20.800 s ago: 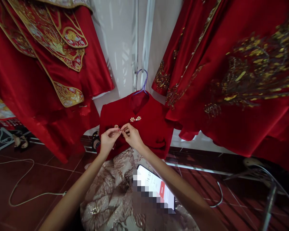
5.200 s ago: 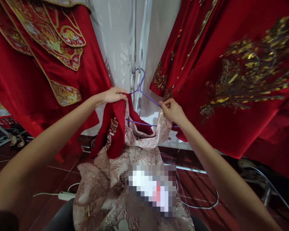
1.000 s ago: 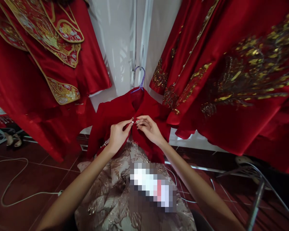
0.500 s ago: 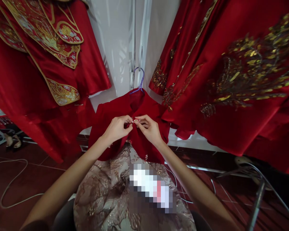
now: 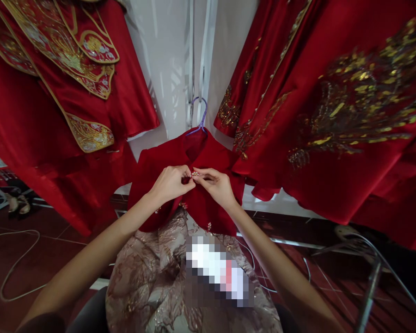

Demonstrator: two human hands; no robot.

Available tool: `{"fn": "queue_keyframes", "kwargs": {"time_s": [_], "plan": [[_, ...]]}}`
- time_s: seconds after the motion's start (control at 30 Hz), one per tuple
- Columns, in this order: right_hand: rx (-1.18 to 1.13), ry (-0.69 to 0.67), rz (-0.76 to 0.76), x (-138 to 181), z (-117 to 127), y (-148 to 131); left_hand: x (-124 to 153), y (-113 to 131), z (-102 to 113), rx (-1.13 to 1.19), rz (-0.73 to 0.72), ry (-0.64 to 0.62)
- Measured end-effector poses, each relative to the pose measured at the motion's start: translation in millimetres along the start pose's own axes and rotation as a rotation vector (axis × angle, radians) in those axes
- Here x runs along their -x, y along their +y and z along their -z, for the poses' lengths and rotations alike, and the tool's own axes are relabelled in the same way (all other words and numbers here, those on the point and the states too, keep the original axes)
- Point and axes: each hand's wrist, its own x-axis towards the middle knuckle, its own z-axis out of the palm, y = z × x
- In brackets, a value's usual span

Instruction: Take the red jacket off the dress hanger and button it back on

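Note:
A small red jacket [image 5: 166,159] hangs on a purple hanger [image 5: 201,115] from a white rail in front of me. My left hand [image 5: 171,181] and my right hand [image 5: 217,186] meet at its chest, both pinching a pearl clasp [image 5: 194,174] near the collar. The fingers of both hands are curled closed on the clasp and the fabric edges. Below the jacket a beige and gold embroidered skirt [image 5: 149,273] spreads over my lap. A blurred phone [image 5: 218,273] lies on the skirt.
Red gowns with gold embroidery hang at the left [image 5: 55,92] and the right [image 5: 333,106]. A white cable [image 5: 17,263] loops on the dark red tile floor at left. Shoes [image 5: 17,203] stand at far left. A metal stand [image 5: 367,282] is at lower right.
Five seconds ago my hands held the jacket and hanger apart; the jacket now hangs closed. In the last second both hands stayed pinched at the top clasp, barely shifting.

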Motion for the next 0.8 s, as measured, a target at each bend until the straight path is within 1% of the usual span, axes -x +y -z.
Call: {"fn": "queue_keyframes", "kwargs": {"time_s": [0.17,0.27,0.33,0.4,0.5,0.57,0.6,0.63,0.7,0.8], "plan": [[0.053,0.010,0.013,-1,0,0,0,3,1,-0.052,-0.011,-0.003],[0.082,-0.015,0.007,-1,0,-3,1,4,2,-0.064,-0.027,-0.022],[0.107,-0.039,0.008,-2,-1,-6,1,3,2,-0.060,-0.037,-0.040],[0.145,-0.047,0.017,-2,-2,-8,1,3,0,-0.006,-0.028,-0.041],[0.175,-0.016,0.054,2,-6,-5,2,0,-10,0.240,0.037,-0.024],[0.141,-0.001,0.073,10,-7,0,5,-4,-17,0.466,0.126,-0.024],[0.130,0.000,0.077,17,-8,4,8,-7,-20,0.585,0.180,-0.046],[0.142,-0.005,0.079,25,-7,7,11,-10,-23,0.704,0.233,-0.086],[0.253,-0.029,0.091,45,-4,15,18,-18,-26,0.914,0.319,-0.192],[0.558,-0.120,0.145,75,6,26,30,-26,-28,1.099,0.396,-0.317]]}}
